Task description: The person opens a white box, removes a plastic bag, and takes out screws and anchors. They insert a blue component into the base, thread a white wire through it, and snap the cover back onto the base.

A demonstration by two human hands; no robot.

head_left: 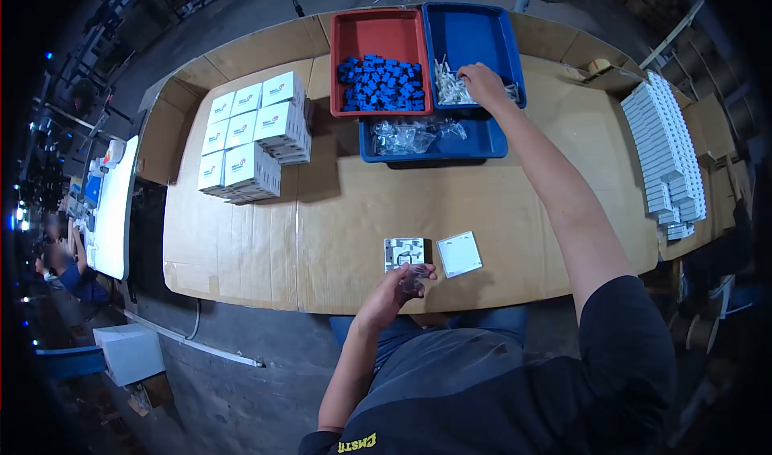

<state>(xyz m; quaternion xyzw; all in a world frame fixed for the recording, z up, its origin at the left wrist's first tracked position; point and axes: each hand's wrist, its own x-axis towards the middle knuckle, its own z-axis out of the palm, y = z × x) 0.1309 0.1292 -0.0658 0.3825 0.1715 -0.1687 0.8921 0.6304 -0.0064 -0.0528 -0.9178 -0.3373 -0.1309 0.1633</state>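
My left hand (396, 293) is closed on a small clear plastic bag (413, 280), just in front of an open white box (404, 251) with a patterned inside. Beside that box, to the right, lies a white square lid (460, 254). My right hand (481, 84) reaches into the blue bin (473, 33) at the back, over a pile of small white pieces (449, 85); its fingers are bent together at the pile, and what they hold is too small to make out.
A red bin (378, 30) holds many blue pieces (379, 84). Clear bags (406, 136) fill a lower blue tray (482, 143). Stacked white boxes (253, 133) stand left, and long rows of white boxes (663, 149) right. Another person (74, 266) is at the far left.
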